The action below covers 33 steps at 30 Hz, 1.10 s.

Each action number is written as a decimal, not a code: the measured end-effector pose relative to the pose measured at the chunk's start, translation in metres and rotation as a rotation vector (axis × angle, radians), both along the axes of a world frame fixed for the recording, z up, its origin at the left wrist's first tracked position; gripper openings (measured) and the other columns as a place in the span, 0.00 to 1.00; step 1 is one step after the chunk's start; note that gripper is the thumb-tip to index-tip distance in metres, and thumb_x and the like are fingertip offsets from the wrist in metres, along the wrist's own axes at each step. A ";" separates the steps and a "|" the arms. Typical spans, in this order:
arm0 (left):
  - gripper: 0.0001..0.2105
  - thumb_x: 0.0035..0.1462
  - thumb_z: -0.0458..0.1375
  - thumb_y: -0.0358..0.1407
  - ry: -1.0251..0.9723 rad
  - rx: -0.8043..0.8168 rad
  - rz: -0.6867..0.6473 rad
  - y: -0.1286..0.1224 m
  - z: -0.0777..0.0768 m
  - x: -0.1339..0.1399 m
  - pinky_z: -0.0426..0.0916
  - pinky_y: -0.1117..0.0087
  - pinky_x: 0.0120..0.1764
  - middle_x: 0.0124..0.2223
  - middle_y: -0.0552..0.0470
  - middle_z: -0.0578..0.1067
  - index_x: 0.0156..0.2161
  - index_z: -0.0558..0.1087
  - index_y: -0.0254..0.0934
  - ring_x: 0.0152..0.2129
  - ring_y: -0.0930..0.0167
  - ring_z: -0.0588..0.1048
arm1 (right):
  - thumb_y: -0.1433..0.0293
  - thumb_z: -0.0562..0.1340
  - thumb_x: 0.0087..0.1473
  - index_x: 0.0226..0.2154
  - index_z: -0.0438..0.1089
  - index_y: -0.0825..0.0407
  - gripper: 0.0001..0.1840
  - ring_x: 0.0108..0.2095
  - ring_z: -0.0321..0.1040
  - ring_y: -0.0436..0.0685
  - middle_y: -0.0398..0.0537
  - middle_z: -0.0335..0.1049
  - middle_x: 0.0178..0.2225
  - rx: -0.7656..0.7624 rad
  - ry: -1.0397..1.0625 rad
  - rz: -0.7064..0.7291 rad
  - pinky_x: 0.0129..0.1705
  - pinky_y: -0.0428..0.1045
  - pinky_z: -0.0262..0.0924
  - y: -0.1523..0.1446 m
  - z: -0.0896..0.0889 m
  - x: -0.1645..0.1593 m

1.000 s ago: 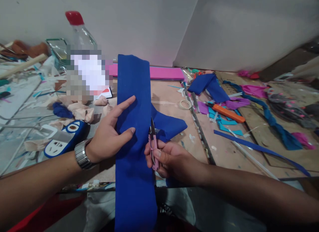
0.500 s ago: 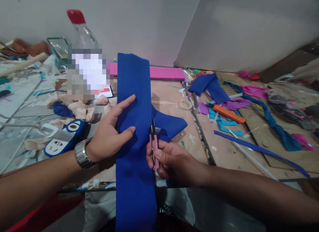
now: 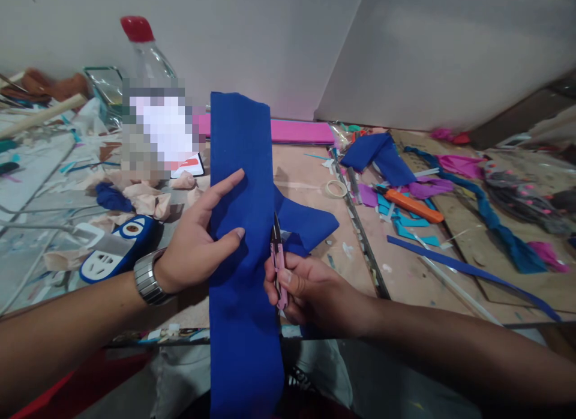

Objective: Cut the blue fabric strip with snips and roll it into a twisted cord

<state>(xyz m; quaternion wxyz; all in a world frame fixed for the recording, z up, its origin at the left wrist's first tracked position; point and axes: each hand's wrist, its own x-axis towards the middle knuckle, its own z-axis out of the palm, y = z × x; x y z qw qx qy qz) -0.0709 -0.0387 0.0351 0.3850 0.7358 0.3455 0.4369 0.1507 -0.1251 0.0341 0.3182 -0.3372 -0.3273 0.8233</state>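
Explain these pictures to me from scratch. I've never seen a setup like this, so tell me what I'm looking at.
There is no machine here. A person works with two bare hands, and every picture comes from one camera worn on the head, looking forward and down.

The left hand, with a silver band at its wrist, is spread on a long blue cloth strip, which hides part of it. The right hand holds a pink-handled cutting tool, its dark blade at the strip's right-hand edge.

Around them, the table is cluttered: an orange cutter and cloth scraps on the right, a blue-and-white socket block and a red-capped bottle on the left. One patch is pixelated.
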 end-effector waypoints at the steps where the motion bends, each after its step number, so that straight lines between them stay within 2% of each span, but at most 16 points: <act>1: 0.37 0.57 0.65 0.32 -0.002 0.002 -0.001 0.000 0.000 0.000 0.52 0.50 0.73 0.72 0.46 0.63 0.71 0.62 0.42 0.70 0.54 0.60 | 0.55 0.67 0.62 0.40 0.66 0.52 0.18 0.17 0.56 0.42 0.40 0.70 0.29 0.000 0.000 -0.001 0.18 0.42 0.48 0.000 0.000 0.000; 8: 0.37 0.57 0.65 0.32 0.008 0.023 0.009 0.000 0.001 0.000 0.51 0.49 0.73 0.72 0.47 0.64 0.71 0.62 0.43 0.70 0.54 0.60 | 0.55 0.68 0.61 0.39 0.66 0.52 0.19 0.17 0.56 0.42 0.40 0.71 0.29 -0.003 0.002 -0.005 0.18 0.41 0.48 0.000 0.000 -0.001; 13: 0.37 0.57 0.65 0.31 -0.004 0.020 0.004 0.000 0.001 0.000 0.54 0.50 0.73 0.72 0.47 0.64 0.71 0.62 0.42 0.70 0.55 0.61 | 0.55 0.69 0.60 0.37 0.67 0.53 0.19 0.18 0.57 0.42 0.40 0.71 0.29 -0.006 0.007 -0.021 0.18 0.41 0.49 -0.001 -0.001 -0.002; 33: 0.38 0.56 0.66 0.32 -0.016 -0.025 -0.048 -0.003 0.001 0.001 0.57 0.50 0.72 0.72 0.49 0.64 0.71 0.62 0.46 0.69 0.54 0.62 | 0.57 0.68 0.61 0.42 0.68 0.53 0.17 0.18 0.54 0.42 0.40 0.70 0.30 0.020 0.060 -0.085 0.20 0.42 0.47 0.001 0.004 -0.004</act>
